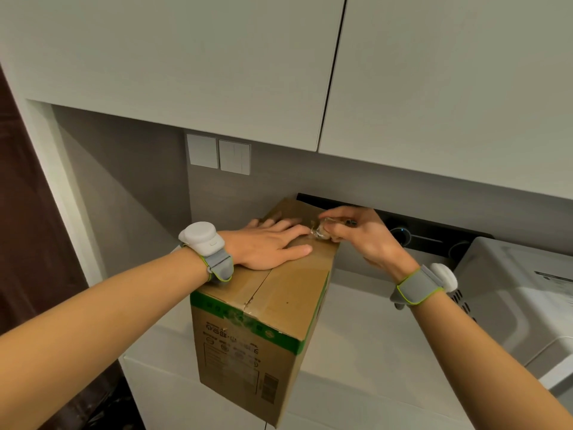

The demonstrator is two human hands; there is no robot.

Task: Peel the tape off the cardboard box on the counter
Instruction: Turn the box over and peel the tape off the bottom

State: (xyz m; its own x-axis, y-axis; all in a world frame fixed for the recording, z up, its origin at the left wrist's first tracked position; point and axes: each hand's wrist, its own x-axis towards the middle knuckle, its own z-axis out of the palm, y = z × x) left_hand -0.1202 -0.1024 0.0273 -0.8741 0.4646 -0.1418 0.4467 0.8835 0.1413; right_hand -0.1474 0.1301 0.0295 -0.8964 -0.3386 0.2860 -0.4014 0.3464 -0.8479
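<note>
Above: wall cabinets (pixel 186 57), doors closed, overhanging the niche; open air between their underside and the cardboard box (pixel 260 330) top
Left: niche side wall (pixel 124 187) near the box; narrow strip of white worktop (pixel 356 336) between
Rear: back wall with two switch plates (pixel 218 155) up left; black control panel (pixel 418 231) with knobs just behind the box's far right corner
Right: bare worktop beside the box, bounded by a white appliance (pixel 511 290); right forearm crosses above it
Box top: near half bare; far half taken by left hand (pixel 266 243) laid flat and right hand (pixel 366 234) pinching crumpled tape (pixel 321 232) at the right edge
</note>
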